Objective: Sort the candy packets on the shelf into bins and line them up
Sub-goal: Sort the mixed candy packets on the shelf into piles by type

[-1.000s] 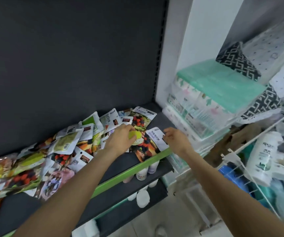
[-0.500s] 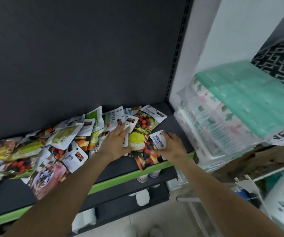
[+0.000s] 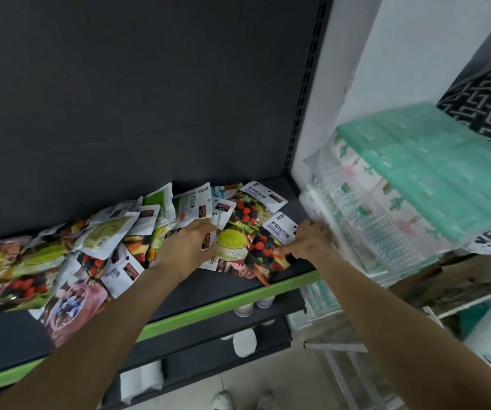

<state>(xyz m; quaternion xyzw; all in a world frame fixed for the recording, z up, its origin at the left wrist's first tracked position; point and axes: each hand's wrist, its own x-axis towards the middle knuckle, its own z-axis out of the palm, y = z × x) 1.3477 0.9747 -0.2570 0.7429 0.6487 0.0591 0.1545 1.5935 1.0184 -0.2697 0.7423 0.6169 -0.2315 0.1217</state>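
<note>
Berry packet (image 3: 268, 247) lies at the shelf's (image 3: 238, 287) right end, front of pile, long axis running front-left to back-right. R hand (image 3: 309, 242) rests on its right edge, fingers (image 3: 285, 249) extended, pointing left onto it; nearer hand. L hand (image 3: 189, 242) palm-down on adjacent packets (image 3: 114, 235), fingers slightly spread. No bins visible.

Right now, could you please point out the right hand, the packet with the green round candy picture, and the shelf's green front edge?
right hand (image 3: 308, 242): head view, back of the hand.
green candy packet (image 3: 232, 243): head view, on the green picture.
green front edge (image 3: 285, 287): head view, strip below the right hand.
</note>
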